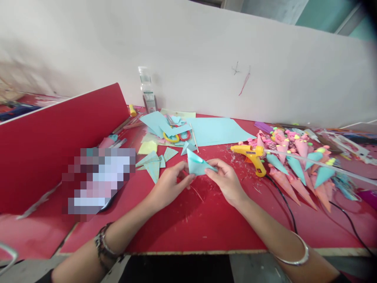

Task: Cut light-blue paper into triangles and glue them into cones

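Observation:
A folded piece of light blue paper (196, 165) is held between both hands above the red table. My left hand (173, 179) pinches its lower left edge with thumb and fingers. On the other side, my right hand (225, 179) grips the right corner, thumb in front. The paper is partly rolled, with a raised point at the upper left. Cut blue paper triangles (153, 165) lie just left of my left hand. To the right of my right hand rests a yellow glue gun (255, 155) with a clear glue stick in its back.
Pink and blue paper cones (300, 188) are heaped on the right. Behind my hands lie a large blue sheet (218, 131), scraps and scissors (184, 135). A bottle (149, 94) stands against the white wall. A red panel (64, 137) and a blurred-out device (100, 181) are at left. A black cord (287, 206) crosses the right side.

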The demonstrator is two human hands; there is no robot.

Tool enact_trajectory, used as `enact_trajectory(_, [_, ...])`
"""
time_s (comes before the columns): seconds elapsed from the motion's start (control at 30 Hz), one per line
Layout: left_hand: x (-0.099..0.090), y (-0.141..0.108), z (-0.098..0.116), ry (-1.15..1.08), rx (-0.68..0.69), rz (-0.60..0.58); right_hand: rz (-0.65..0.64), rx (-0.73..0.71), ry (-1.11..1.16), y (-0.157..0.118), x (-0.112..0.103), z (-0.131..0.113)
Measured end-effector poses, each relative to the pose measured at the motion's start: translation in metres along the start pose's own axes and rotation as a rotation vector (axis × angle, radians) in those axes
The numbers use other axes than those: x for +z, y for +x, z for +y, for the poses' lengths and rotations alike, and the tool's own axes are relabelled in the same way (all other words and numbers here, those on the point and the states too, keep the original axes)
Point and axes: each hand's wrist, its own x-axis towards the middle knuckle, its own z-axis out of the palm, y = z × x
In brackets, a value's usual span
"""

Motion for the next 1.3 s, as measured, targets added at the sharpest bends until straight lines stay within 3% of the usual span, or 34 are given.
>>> enact_trajectory(0.17, [-0.002,0.000,-0.004,-0.075,0.078,0.226,-0.051,0.025,-0.025,0.001,0.002,0.000])
enact_trajectory(0.53, [-0.007,0.000,0.000,0.112,0.186,0.222,-0.162,0.048,-0.108,-0.003,0.004,-0.001])
enact_trajectory(0.67, [-0.007,0.000,0.001,0.170,0.218,0.265,-0.011,-0.167,-0.232,-0.004,0.002,-0.005])
enact_trajectory(0.8, [-0.004,-0.001,0.004,0.164,0.272,0.165,0.008,-0.363,-0.441,-0.005,-0.001,-0.010])
enact_trajectory(0.93, [-0.004,-0.004,0.007,0.060,0.277,0.084,-0.045,-0.261,-0.311,-0.004,-0.002,-0.009])
enact_trajectory(1.03, [-0.005,-0.005,0.007,0.017,0.257,0.118,-0.054,-0.179,-0.127,-0.003,-0.001,-0.006])
enact_trajectory(1.17, [-0.006,-0.003,0.006,0.141,0.266,0.161,-0.104,-0.114,-0.062,-0.002,0.002,-0.004])
enact_trajectory(1.3, [-0.006,-0.002,0.001,0.332,0.297,0.230,0.113,-0.230,-0.273,-0.003,-0.001,-0.007])
